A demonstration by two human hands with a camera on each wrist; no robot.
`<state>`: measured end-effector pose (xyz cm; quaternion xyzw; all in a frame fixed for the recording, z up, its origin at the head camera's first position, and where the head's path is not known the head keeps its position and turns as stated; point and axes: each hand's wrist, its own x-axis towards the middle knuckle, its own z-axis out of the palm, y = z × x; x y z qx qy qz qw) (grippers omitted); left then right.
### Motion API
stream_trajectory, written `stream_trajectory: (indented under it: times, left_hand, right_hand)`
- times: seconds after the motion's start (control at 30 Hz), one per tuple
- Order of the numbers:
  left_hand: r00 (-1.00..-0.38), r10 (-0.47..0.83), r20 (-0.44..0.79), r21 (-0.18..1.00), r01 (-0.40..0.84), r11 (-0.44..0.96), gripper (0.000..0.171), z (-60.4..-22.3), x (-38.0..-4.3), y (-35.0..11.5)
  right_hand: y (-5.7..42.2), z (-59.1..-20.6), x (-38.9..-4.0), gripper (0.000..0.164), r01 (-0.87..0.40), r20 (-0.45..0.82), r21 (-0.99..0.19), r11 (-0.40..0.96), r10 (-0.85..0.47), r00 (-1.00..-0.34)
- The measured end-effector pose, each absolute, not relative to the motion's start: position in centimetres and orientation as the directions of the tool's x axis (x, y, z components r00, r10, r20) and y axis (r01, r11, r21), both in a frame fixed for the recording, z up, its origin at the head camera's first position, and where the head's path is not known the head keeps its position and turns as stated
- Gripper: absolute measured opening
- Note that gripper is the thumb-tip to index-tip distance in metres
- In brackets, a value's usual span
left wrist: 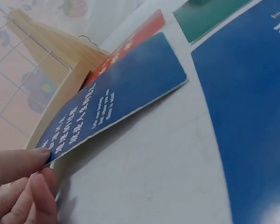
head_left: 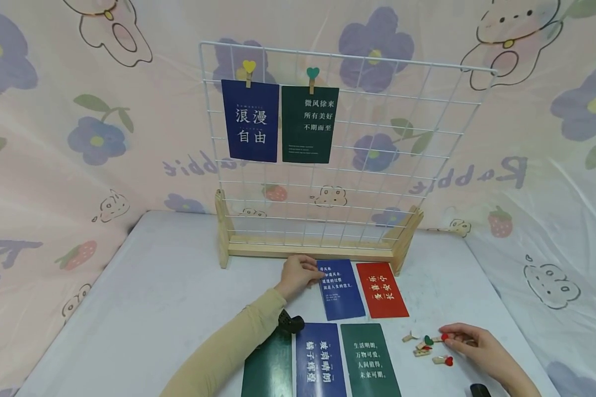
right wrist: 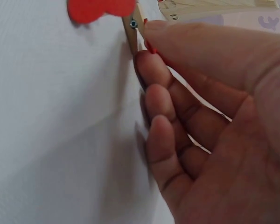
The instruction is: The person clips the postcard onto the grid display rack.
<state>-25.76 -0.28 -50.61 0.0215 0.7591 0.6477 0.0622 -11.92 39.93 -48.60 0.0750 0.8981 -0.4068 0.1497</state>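
Nearest the camera, three oblong cards lie in a row on the white table (head_left: 179, 275): a dark green card (head_left: 268, 366) with a glossy sheen, partly hidden by a pale olive sleeve (head_left: 223, 347), a blue card (head_left: 322, 372) and a green one with white writing (head_left: 370, 358). Beyond them are two more, a lettered blue card (head_left: 344, 303) and a red card (head_left: 384, 292) side by side just before the rack, making five down there. The left hand (head_left: 298, 275) pinches the lettered blue card at a corner, thumb on top and fingers beneath; its near edge throws a shadow on the table. Well apart from it, the right hand (head_left: 479, 350) pinches a small wooden clip with a red heart (head_left: 444, 337) between thumb and finger. Several loose clips (head_left: 421, 353) sit beside those fingertips, some overlapping, so I cannot count them surely. For a holder there is a pale wooden stand (head_left: 308, 251), two end pieces and a crossbar, carrying one white wire grid (head_left: 298, 52). Two cards hang on it, a navy card (head_left: 250, 149) under a yellow heart clip (head_left: 249, 67) and a deep green card (head_left: 305, 127) under a teal heart clip (head_left: 312, 74)
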Motion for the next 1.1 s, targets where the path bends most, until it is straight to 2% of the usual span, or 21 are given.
stream_trajectory:
  times: [0.33,0.83,1.1]
  left_hand:
    - [-0.977,0.199,-0.072,0.993,-0.051,0.109,0.017,-50.7,-26.2,-0.7]
    - [-0.976,0.209,-0.063,0.996,-0.047,0.082,0.02,-50.2,-26.0,-1.3]
    - [-0.974,0.22,-0.061,0.998,-0.058,0.021,0.022,-50.3,-26.0,-1.9]
  right_hand:
    - [40.3,-48.7,-12.0,0.042,0.208,-0.314,-0.723,0.658,-0.045,-0.948]
    - [40.1,-48.8,-12.1,0.031,0.236,-0.323,-0.717,0.656,-0.012,-0.946]
    - [40.1,-48.9,-12.2,0.026,0.237,-0.298,-0.718,0.655,0.018,-0.954]
